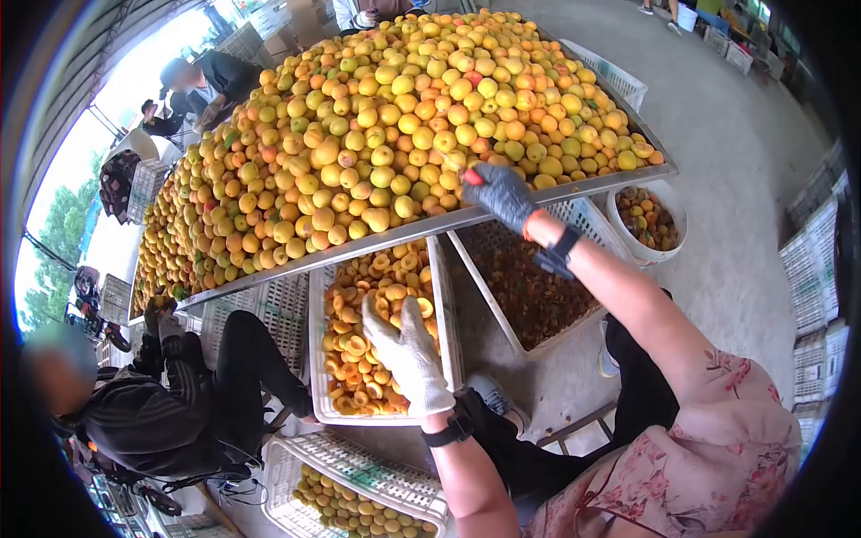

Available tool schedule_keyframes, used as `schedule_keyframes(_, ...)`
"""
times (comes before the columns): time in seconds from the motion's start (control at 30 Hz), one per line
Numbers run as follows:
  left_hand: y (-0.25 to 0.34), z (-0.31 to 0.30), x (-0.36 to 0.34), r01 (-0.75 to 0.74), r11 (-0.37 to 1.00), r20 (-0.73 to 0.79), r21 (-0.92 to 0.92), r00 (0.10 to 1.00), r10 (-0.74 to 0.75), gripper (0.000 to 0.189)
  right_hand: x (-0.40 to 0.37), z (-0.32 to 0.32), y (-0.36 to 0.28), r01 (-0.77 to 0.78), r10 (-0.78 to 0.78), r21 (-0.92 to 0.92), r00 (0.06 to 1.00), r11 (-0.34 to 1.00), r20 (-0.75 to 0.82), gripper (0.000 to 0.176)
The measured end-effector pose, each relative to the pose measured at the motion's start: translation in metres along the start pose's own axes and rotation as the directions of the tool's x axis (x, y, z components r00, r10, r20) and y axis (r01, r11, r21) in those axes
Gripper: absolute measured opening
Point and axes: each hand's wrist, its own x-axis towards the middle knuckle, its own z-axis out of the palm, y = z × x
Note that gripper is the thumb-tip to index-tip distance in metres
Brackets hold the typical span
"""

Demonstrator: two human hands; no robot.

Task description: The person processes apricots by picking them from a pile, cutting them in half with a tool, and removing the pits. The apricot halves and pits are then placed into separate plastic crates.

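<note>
My left hand (405, 351), in a white knit glove, is over a white crate (320, 359) of halved apricots (354, 372). Its fingers are stretched downward and slightly apart, close to the orange halves. At the table's metal rim (395, 235), my right hand (505, 197) wears a grey glove and is closed around a small red-handled tool (473, 177); the tool's blade or tip is too small to make out. Just beyond that hand lies a large heap of whole yellow-orange apricots (395, 134).
Under the table's edge stand a crate of dark pits (534, 296) and a white bucket (679, 235) of fruit scraps. Another crate (359, 468) with whole fruit is at the lower front. A person in black (161, 421) sits at my left; others are across the heap. Crates (812, 269) are stacked at right.
</note>
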Motion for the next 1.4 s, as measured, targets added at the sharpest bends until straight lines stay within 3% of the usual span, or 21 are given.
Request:
schedule_keyframes(0.17, 0.003, 0.016, -0.002, 0.028, 0.998, 0.092, -0.055, 0.995, -0.023, 0.049, 0.092, -0.005, -0.008, 0.04, -0.107, -0.454, 0.987, 0.89, -0.123, 0.023)
schedule_keyframes(0.23, 0.03, 0.022, -0.004, 0.16, 0.987, 0.134, -0.026, 0.979, -0.155, 0.048, 0.103, 0.002, -0.021, 0.059, -0.087, -0.465, 0.995, 0.883, -0.04, 0.026)
schedule_keyframes(0.3, 0.019, 0.03, 0.0, 0.095, 0.995, 0.142, -0.022, 0.986, -0.091, 0.048, 0.115, 0.023, -0.017, 0.133, -0.178, -0.676, 0.984, 0.725, 0.003, 0.028)
schedule_keyframes(0.43, 0.016, 0.043, -0.001, 0.062, 0.998, 0.18, -0.013, 0.982, -0.059, 0.047, 0.12, 0.027, -0.019, 0.171, -0.152, -0.742, 0.984, 0.648, 0.094, 0.03)
schedule_keyframes(0.5, 0.027, 0.046, -0.002, 0.119, 0.975, 0.23, -0.185, 0.97, -0.075, 0.045, 0.12, 0.014, -0.027, 0.171, -0.116, -0.734, 0.985, 0.658, 0.126, 0.028)
schedule_keyframes(0.57, 0.036, 0.048, -0.004, 0.123, 0.982, 0.253, -0.141, 0.964, -0.084, 0.042, 0.114, -0.005, -0.024, 0.075, -0.069, -0.369, 0.997, 0.926, 0.03, 0.035)
schedule_keyframes(0.6, 0.034, 0.051, -0.003, 0.208, 0.919, 0.273, -0.336, 0.955, -0.116, 0.042, 0.106, -0.014, -0.017, 0.074, -0.066, -0.101, 0.994, 0.992, 0.083, 0.037)
schedule_keyframes(0.63, 0.033, 0.054, -0.004, 0.285, 0.81, 0.296, -0.513, 0.944, -0.144, 0.041, 0.079, -0.035, -0.044, -0.176, 0.144, 0.098, 0.953, 0.98, 0.266, 0.035)
schedule_keyframes(0.7, 0.034, 0.058, -0.005, 0.337, 0.749, 0.324, -0.571, 0.931, -0.172, 0.046, 0.042, -0.051, -0.055, -0.185, 0.11, 0.166, 0.917, 0.969, 0.383, 0.035)
schedule_keyframes(0.77, 0.027, 0.063, -0.005, 0.403, 0.632, 0.421, -0.662, 0.898, -0.132, 0.049, 0.01, -0.055, -0.047, 0.153, -0.231, 0.217, 0.888, 0.964, 0.397, 0.036)
schedule_keyframes(0.8, 0.021, 0.066, -0.006, 0.428, 0.588, 0.467, -0.686, 0.879, -0.095, 0.054, -0.006, -0.059, -0.055, 0.323, -0.264, -0.062, 0.858, 0.944, 0.441, 0.037)
schedule_keyframes(0.83, 0.023, 0.069, -0.008, 0.445, 0.574, 0.494, -0.687, 0.866, -0.08, 0.05, -0.022, -0.066, -0.069, 0.264, -0.137, -0.17, 0.835, 0.949, 0.533, 0.038)
schedule_keyframes(0.93, 0.019, 0.072, -0.007, 0.579, 0.55, 0.633, -0.602, 0.766, -0.112, 0.035, -0.056, -0.062, -0.07, 0.357, -0.255, -0.072, 0.781, 0.931, 0.57, 0.046)
schedule_keyframes(0.97, 0.018, 0.07, -0.009, 0.577, 0.554, 0.636, -0.6, 0.764, -0.107, 0.035, -0.067, -0.063, -0.074, 0.375, -0.319, -0.031, 0.826, 0.927, 0.465, 0.051)
schedule_keyframes(1.03, 0.023, 0.064, -0.011, 0.625, 0.22, 0.655, -0.749, 0.75, 0.097, 0.032, -0.084, -0.061, -0.076, 0.349, -0.384, 0.178, 0.894, 0.92, 0.23, 0.043)
schedule_keyframes(1.1, 0.03, 0.062, -0.012, 0.567, 0.161, 0.584, -0.808, 0.806, 0.089, 0.039, -0.099, -0.062, -0.071, 0.374, -0.401, 0.186, 0.905, 0.908, 0.138, 0.037)
schedule_keyframes(1.17, 0.014, 0.054, -0.012, 0.343, 0.551, 0.428, -0.761, 0.903, 0.03, 0.04, -0.118, -0.065, -0.072, 0.39, -0.405, 0.19, 0.913, 0.901, 0.047, 0.032)
schedule_keyframes(1.2, 0.016, 0.053, -0.011, 0.344, 0.505, 0.411, -0.792, 0.911, 0.023, 0.041, -0.128, -0.069, -0.078, 0.179, -0.233, 0.321, 0.963, 0.93, 0.138, 0.027)
schedule_keyframes(1.23, 0.014, 0.052, -0.011, 0.139, 0.765, 0.381, -0.629, 0.913, 0.147, 0.044, -0.137, -0.071, -0.081, -0.046, -0.067, 0.423, 0.966, 0.905, 0.25, 0.023)
schedule_keyframes(1.3, 0.016, 0.052, -0.008, 0.487, 0.184, 0.51, -0.854, 0.853, 0.113, 0.047, -0.147, -0.069, -0.078, -0.075, -0.044, 0.46, 0.969, 0.885, 0.243, 0.023)
schedule_keyframes(1.4, 0.016, 0.053, -0.005, 0.505, 0.188, 0.529, -0.842, 0.842, 0.105, 0.052, -0.155, -0.064, -0.08, -0.265, 0.082, 0.539, 0.937, 0.799, 0.34, 0.024)
